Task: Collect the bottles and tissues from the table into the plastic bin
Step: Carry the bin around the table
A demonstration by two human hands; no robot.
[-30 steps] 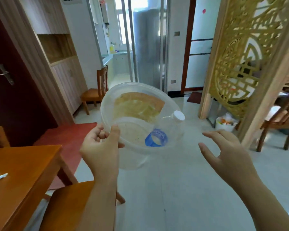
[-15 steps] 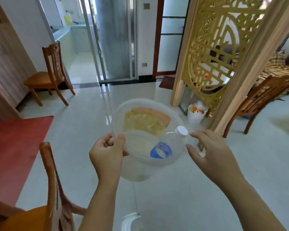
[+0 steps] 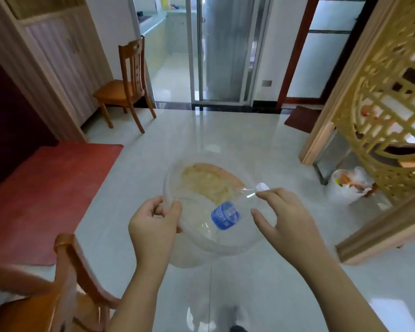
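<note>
I hold a clear round plastic bin [image 3: 171, 178] over the tiled floor, with brownish residue on its far inner wall. My left hand [image 3: 153, 226] grips its near left rim, thumb inside. A clear bottle [image 3: 225, 215] with a blue label and a white cap lies slanted in the bin, its cap poking over the right rim. My right hand [image 3: 288, 219] hovers at the right rim with fingers spread, the index fingertip just below the cap. I cannot tell if it touches the bottle. No tissues or table show.
A wooden chair back [image 3: 67, 267] is close at the lower left. A second chair [image 3: 127, 85] stands by the striped cabinet. A red mat [image 3: 46, 188] covers the floor at left. A lined waste basket [image 3: 347, 188] sits by the gold lattice screen [image 3: 381, 111] at right.
The view has swung away from the table toward the floor and doorway. My right hand has moved left to the bin's right rim by the bottle cap. The left hand's grip is unchanged.
</note>
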